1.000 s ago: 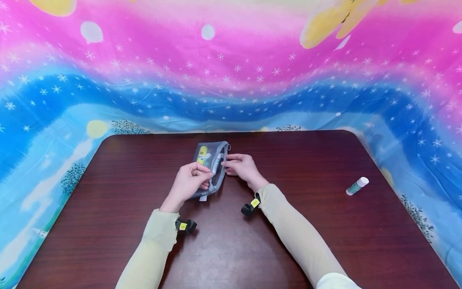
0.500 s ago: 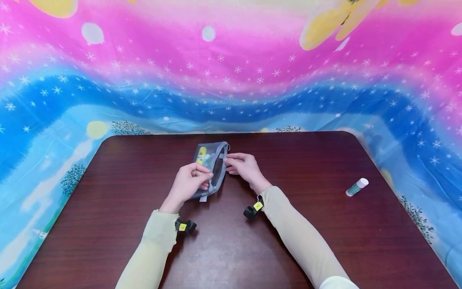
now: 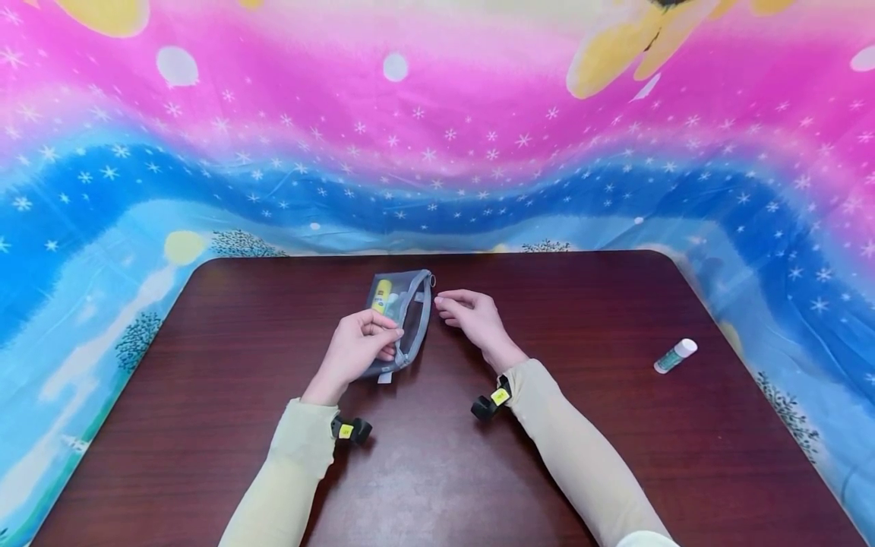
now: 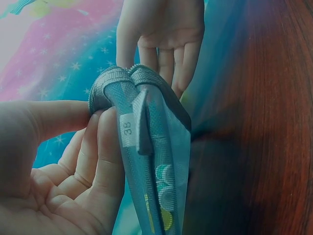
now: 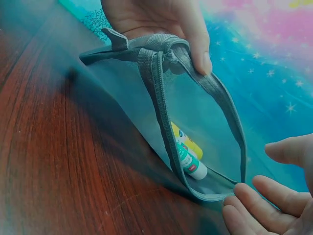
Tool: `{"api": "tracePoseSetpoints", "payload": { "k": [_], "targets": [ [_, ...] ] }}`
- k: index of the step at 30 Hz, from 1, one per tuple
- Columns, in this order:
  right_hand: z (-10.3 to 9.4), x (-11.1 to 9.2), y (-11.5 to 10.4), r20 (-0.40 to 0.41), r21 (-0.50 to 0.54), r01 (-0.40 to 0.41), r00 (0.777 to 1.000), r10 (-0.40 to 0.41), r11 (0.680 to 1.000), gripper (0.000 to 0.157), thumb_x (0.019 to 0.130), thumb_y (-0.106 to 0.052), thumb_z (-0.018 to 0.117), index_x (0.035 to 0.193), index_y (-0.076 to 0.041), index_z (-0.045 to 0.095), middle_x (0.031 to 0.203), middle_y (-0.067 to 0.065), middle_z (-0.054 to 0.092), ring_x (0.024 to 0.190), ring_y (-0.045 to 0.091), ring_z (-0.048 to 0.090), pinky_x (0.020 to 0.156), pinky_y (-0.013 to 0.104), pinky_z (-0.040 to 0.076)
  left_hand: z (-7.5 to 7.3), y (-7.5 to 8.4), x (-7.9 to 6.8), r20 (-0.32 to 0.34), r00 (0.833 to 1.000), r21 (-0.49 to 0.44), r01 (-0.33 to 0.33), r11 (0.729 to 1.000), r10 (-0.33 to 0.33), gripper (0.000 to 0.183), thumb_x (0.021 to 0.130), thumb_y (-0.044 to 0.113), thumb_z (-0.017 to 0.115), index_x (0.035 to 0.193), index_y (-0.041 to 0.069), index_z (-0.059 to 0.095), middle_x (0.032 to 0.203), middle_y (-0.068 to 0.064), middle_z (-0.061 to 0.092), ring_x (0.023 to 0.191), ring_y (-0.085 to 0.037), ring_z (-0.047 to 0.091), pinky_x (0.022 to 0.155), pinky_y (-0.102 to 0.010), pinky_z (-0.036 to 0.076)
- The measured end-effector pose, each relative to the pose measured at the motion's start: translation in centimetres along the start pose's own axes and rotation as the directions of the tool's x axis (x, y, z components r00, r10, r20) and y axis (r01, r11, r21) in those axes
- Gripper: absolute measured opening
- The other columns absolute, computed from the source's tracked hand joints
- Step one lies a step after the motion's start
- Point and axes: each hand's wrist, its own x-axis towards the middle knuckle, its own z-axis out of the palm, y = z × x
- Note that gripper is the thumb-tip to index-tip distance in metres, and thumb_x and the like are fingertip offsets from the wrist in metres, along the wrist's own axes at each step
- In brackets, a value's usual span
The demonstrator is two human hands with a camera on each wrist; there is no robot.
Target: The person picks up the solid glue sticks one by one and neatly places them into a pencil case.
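Note:
A grey mesh zip pouch (image 3: 418, 323) stands on the table with its mouth unzipped. My left hand (image 3: 355, 346) pinches one edge of that mouth between thumb and fingers, as the left wrist view shows close up. Inside lie a yellow tube (image 5: 193, 146) and a green-and-white glue stick (image 5: 193, 165). Just right of the pouch is my right hand (image 3: 475, 319), holding nothing. Its thumb is apart from the fingers, and the fingertips (image 5: 240, 190) are right at the zip end in the right wrist view. Another green-and-white glue stick (image 3: 675, 355) lies by itself on the right.
The dark red wooden table (image 3: 273, 456) has rounded far corners. Behind it and along its sides hangs a pink and blue printed cloth (image 3: 478, 152). A black camera mount (image 3: 352, 430) is strapped to the left wrist, and a similar mount (image 3: 488, 404) to the right.
A white-and-blue stick seen at the pouch mouth a second ago has gone down inside. My right hand has drawn back to the right, off the pouch edge. The left hand stays put.

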Motion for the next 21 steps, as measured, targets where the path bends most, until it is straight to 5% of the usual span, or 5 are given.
{"api": "tracePoseSetpoints", "payload": {
  "k": [10,21],
  "targets": [
    [-1.2,-0.8,-0.4,0.010,0.060,0.057,0.998,-0.058,0.997,0.038,0.097,-0.017,0.070,0.127,0.006,0.066,0.121,0.025,0.068,0.115,0.044,0.062,0.097,0.043,0.054,-0.1,0.1,-0.1,0.001,1.000,-0.001,-0.008,1.000,0.008,0.017,0.090,0.006,0.077,0.101,-0.004,0.069,0.075,-0.014,0.071,0.059,-0.019,0.068,0.061,-0.030,0.061],
    [-2.6,-1.6,-1.4,-0.021,0.010,0.095,0.995,-0.095,0.995,0.034,0.098,-0.021,0.072,0.125,-0.002,0.070,0.115,0.011,0.073,0.113,0.033,0.066,0.097,0.038,0.054,-0.1,0.0,0.0,0.006,1.000,0.012,-0.010,1.000,0.010,0.016,0.091,0.006,0.077,0.101,-0.004,0.069,0.075,-0.013,0.070,0.059,-0.020,0.068,0.062,-0.031,0.061]
  ]
}}
